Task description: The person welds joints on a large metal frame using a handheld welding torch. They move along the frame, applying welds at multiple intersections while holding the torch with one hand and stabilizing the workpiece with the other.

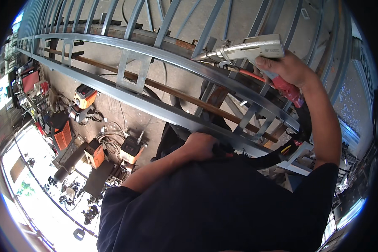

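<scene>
My right hand (290, 69) grips a silver welding gun (252, 48) by its handle, which has red wrapping low down. The gun's narrow tip points left and meets, or hangs just over, the upper rail of a galvanized metal frame (155, 53). An orange-red hose (252, 75) runs beneath the gun's body. Close to my body, beside the frame's lower rail (151, 110), my left hand (202, 145) is closed. Something dark lies at its fingers, and I cannot make out what it is. A thick dark cable (266, 161) passes near my waist.
Parallel metal bars (168, 23) stretch across the far side. A rusty brown bar (164, 86) runs under the frame. On the floor at left stand an orange and black machine (85, 97), another such machine (131, 150), coiled cables (112, 136) and an orange case (63, 135).
</scene>
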Motion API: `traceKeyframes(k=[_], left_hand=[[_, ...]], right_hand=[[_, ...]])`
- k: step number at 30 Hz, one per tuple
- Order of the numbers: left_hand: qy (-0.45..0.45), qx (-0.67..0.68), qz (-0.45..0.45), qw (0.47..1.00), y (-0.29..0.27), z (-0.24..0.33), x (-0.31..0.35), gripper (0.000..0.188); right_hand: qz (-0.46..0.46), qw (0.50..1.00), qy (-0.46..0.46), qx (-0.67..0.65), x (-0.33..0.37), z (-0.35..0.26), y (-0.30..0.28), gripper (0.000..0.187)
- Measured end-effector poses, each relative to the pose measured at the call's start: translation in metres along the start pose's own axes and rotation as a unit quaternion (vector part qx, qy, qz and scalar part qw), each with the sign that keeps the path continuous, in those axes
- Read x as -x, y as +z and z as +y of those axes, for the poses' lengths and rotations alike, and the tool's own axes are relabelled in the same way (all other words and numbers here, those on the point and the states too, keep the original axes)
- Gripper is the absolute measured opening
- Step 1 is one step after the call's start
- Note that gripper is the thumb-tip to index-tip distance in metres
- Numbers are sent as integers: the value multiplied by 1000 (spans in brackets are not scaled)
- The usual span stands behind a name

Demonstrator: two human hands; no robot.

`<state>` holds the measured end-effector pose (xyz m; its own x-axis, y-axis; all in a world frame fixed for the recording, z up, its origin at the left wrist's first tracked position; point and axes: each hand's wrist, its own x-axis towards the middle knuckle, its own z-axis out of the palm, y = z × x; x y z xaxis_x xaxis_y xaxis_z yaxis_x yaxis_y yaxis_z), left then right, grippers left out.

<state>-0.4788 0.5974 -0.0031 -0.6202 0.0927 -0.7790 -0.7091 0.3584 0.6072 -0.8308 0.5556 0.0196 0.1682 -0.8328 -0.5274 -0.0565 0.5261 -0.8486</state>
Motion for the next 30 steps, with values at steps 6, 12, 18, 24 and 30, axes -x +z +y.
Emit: traceKeyframes(k=[6,12,18,24,30], left_hand=[[10,5,7,1000,2,-3,0,43],[5,9,13,1000,-2,1,3,39],[17,11,24,1000,-1,0,5,33],[11,16,21,1000,-7,5,8,32],[20,11,27,999,0,-1,5,44]], right_hand=[[-13,1000,7,-3,1,-14,5,48],[8,1000,14,24,3,-12,6,56],[14,1000,0,17,4,-14,9,57],[7,1000,10,10,5,-18,8,56],[44,998,18,44,11,-9,4,51]])
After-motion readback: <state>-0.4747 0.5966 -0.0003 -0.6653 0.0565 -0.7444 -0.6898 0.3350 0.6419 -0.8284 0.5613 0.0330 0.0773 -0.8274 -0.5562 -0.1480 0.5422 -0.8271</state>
